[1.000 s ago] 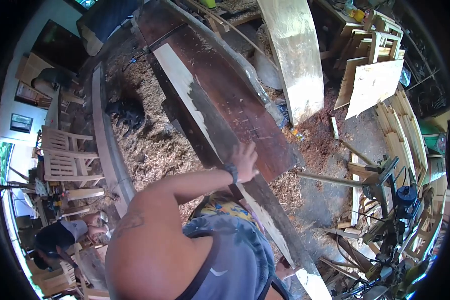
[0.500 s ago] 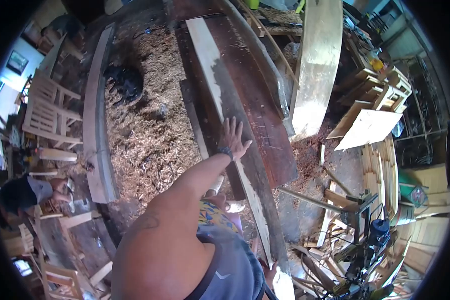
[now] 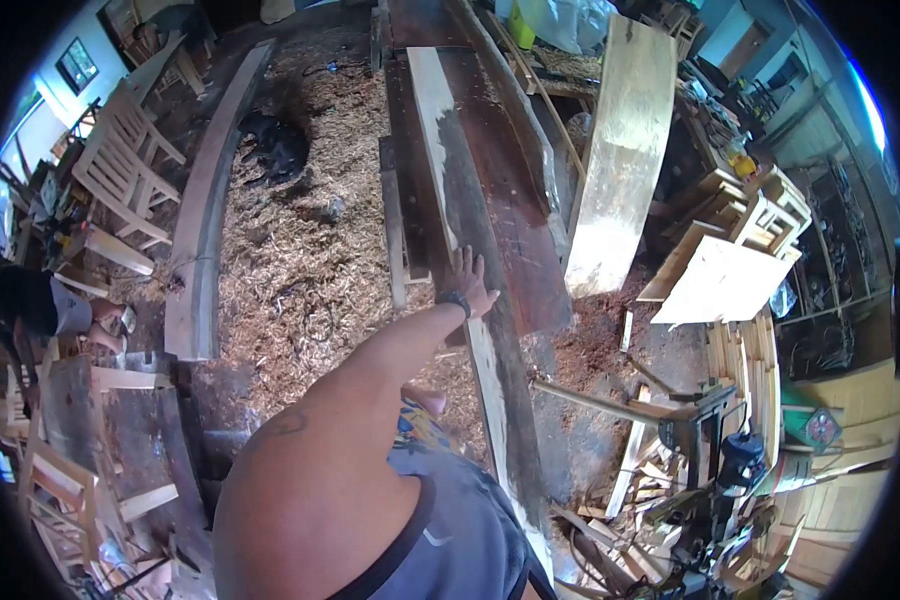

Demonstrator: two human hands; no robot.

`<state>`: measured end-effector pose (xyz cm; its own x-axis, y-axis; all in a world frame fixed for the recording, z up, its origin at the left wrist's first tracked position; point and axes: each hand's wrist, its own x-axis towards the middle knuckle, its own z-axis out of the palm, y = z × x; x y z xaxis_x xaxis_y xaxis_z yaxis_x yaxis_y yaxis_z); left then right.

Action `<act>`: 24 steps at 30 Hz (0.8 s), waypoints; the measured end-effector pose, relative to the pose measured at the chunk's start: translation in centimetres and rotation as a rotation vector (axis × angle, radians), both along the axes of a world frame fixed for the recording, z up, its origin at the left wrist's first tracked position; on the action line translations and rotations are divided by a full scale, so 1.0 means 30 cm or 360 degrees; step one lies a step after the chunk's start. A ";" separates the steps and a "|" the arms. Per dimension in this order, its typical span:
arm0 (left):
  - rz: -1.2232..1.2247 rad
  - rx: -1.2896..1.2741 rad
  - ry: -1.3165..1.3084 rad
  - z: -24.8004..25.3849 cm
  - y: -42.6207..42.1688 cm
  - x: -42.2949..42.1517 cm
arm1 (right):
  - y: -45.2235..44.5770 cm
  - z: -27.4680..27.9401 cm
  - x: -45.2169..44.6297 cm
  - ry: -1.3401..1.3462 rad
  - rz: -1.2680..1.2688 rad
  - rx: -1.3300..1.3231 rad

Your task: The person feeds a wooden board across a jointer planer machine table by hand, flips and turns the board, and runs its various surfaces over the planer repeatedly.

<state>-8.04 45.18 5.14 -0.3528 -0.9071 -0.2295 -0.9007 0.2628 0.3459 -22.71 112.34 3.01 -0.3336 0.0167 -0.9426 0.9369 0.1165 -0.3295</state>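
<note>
My left hand (image 3: 469, 285) lies flat on a long plank (image 3: 478, 220), fingers stretched forward and the thumb out to the right. A dark band sits on its wrist. The plank's face is mostly dark grey-brown, with a pale strip along its left side and a pale far end. It runs from the far end of a reddish-brown board surface (image 3: 530, 270) back toward my body. My right hand is out of sight; my torso covers part of the near end.
Shavings (image 3: 320, 260) cover the floor at left, where a black animal (image 3: 273, 150) lies beside a long beam (image 3: 205, 220). A co-worker (image 3: 55, 305) bends among wooden chairs (image 3: 125, 165). Right stand a wide pale slab (image 3: 625, 150), a machine (image 3: 735, 460) and scrap wood (image 3: 630, 470).
The view has turned and shifted a little. My left hand stays flat on the plank. My right hand, earlier at the plank's near edge, has gone from view.
</note>
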 end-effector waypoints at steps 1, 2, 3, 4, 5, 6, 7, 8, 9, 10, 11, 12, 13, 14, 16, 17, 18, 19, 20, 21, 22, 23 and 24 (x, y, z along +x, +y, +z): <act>0.0008 -0.0014 -0.0013 -0.005 0.072 -0.015 | 0.053 0.004 -0.014 0.0028 -0.0043 -0.0004; 0.0011 -0.0034 -0.0028 -0.008 0.135 -0.028 | 0.100 0.006 -0.026 0.0058 -0.0087 -0.0003; 0.0021 -0.0048 -0.0039 -0.010 0.191 -0.041 | 0.146 0.006 -0.040 0.0084 -0.0123 0.0002; 0.0026 -0.0054 -0.0024 -0.014 0.243 -0.053 | 0.200 0.015 -0.051 0.0101 -0.0154 0.0007; 0.0037 -0.0058 -0.0007 -0.017 0.288 -0.064 | 0.249 0.025 -0.065 0.0127 -0.0183 0.0019; 0.0054 -0.0061 0.0013 -0.023 0.334 -0.071 | 0.293 0.030 -0.080 0.0149 -0.0203 0.0031; 0.0070 -0.0063 0.0029 -0.027 0.374 -0.074 | 0.335 0.037 -0.091 0.0172 -0.0215 0.0039; 0.0084 -0.0067 0.0045 -0.036 0.408 -0.077 | 0.369 0.039 -0.102 0.0186 -0.0234 0.0043; 0.0094 -0.0071 0.0060 -0.045 0.442 -0.082 | 0.409 0.046 -0.109 0.0202 -0.0255 0.0053; 0.0124 -0.0086 0.0086 -0.054 0.479 -0.085 | 0.442 0.048 -0.113 0.0209 -0.0266 0.0054; 0.0150 -0.0103 0.0112 -0.056 0.515 -0.087 | 0.472 0.049 -0.115 0.0223 -0.0288 0.0056; 0.0176 -0.0121 0.0142 -0.057 0.548 -0.093 | 0.497 0.047 -0.118 0.0234 -0.0299 0.0061; 0.0227 -0.0078 0.0188 -0.060 0.580 -0.105 | 0.523 0.047 -0.125 0.0250 -0.0319 0.0063; 0.0281 -0.0035 0.0233 -0.061 0.608 -0.111 | 0.547 0.049 -0.129 0.0255 -0.0314 0.0061; 0.0366 0.0060 0.0343 -0.044 0.663 -0.115 | 0.578 0.049 -0.127 0.0254 -0.0332 0.0067; 0.0397 0.0114 0.0415 -0.044 0.688 -0.126 | 0.588 0.048 -0.127 0.0263 -0.0336 0.0076; 0.0433 0.0170 0.0490 -0.045 0.711 -0.136 | 0.597 0.050 -0.128 0.0263 -0.0348 0.0080; 0.0403 0.0134 0.0395 -0.046 0.731 -0.148 | 0.599 0.052 -0.134 0.0264 -0.0345 0.0087; 0.0379 0.0097 0.0304 -0.052 0.747 -0.163 | 0.598 0.055 -0.139 0.0268 -0.0340 0.0091; 0.0360 0.0062 0.0216 -0.059 0.747 -0.171 | 0.592 0.056 -0.146 0.0273 -0.0332 0.0098; 0.0369 0.0073 0.0219 -0.070 0.751 -0.172 | 0.595 0.057 -0.152 0.0276 -0.0325 0.0109; 0.0367 0.0082 0.0216 -0.070 0.747 -0.168 | 0.595 0.058 -0.151 0.0272 -0.0317 0.0116; 0.0364 0.0080 0.0211 -0.066 0.738 -0.164 | 0.591 0.056 -0.147 0.0270 -0.0316 0.0119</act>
<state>-12.95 67.32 3.17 -0.1702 -0.9553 -0.2418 -0.8805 0.0373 0.4726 -27.12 130.08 4.69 -0.4701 0.1652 -0.8670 0.8759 -0.0340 -0.4814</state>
